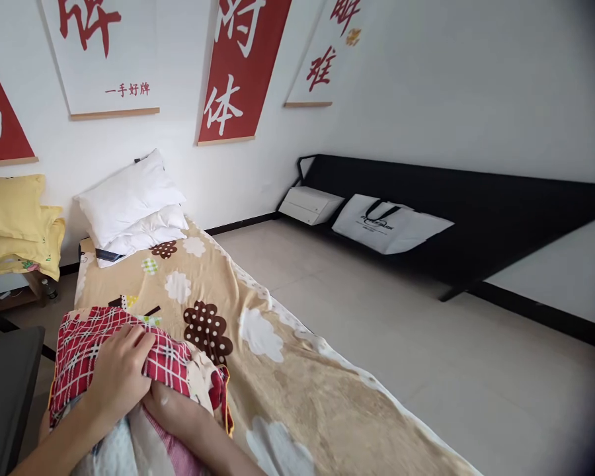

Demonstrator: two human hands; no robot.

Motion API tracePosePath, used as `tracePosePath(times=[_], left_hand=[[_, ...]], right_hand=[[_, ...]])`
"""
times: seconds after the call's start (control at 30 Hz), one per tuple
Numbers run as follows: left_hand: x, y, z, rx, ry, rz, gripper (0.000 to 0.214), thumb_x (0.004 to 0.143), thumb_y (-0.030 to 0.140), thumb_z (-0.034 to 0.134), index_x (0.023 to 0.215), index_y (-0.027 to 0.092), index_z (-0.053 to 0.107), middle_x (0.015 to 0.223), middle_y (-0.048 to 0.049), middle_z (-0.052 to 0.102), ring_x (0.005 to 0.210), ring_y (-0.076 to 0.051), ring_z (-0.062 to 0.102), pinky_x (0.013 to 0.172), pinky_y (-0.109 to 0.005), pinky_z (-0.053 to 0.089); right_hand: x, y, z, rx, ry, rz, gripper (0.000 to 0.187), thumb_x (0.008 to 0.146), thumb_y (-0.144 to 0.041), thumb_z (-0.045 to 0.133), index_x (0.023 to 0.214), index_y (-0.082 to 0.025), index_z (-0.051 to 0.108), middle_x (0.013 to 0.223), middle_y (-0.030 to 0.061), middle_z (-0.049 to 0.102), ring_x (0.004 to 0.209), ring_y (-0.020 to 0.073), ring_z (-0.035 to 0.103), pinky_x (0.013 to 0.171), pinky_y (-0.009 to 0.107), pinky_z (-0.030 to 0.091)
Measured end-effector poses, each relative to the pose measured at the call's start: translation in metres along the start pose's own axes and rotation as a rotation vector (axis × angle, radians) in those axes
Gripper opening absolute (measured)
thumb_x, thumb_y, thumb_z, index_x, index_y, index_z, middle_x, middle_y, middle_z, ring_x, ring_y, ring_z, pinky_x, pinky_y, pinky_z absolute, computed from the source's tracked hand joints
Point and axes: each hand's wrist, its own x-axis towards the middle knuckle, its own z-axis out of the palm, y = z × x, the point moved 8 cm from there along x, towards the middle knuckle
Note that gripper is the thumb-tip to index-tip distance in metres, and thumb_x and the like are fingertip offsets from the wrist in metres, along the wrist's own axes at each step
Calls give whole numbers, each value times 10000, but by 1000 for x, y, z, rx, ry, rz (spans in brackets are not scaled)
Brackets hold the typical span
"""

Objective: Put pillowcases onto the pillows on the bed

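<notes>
A bundled patchwork cloth (173, 367), partly red plaid with yellow edging, is gathered over the near end of the bed (302, 403). My left hand (123, 360) lies on top of the plaid part, its fingers curled over and closed on the fabric. Just below it, my right hand (166, 403) reaches in under the plaid fold. Its fingers are hidden by the cloth and by my left hand, so their grip does not show. Pale blue and pink parts of the same bundle hang down between my forearms.
White pillows (129, 205) are stacked at the bed's far end. Yellow pillows (17, 221) stand on the left, near a dark grey surface (10, 390). Along the right wall, a black cot (401, 192) carries a white box (310, 205) and a white bag (387, 225).
</notes>
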Motion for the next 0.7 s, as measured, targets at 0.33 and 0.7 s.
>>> tracePosePath(times=[0.33,0.7], left_hand=[[26,-5,42,-344,-305,-297,360,598,-37,448,794,219,609,857,0,655,846,-174,612,749,-281,430],[34,-53,32,-298,-224,-426,152,751,116,561,843,208,638,908,-13,679,796,-158,619,658,-254,395]], right_hand=[[-40,-17,-37,-223,-10,162,341,915,-236,533,1252,-196,567,1200,141,625,1071,283,636,878,445,585],[-83,-35,-31,-458,268,-202,765,890,-306,557,1555,-139,217,1527,209,385,1393,364,405,1006,495,524]])
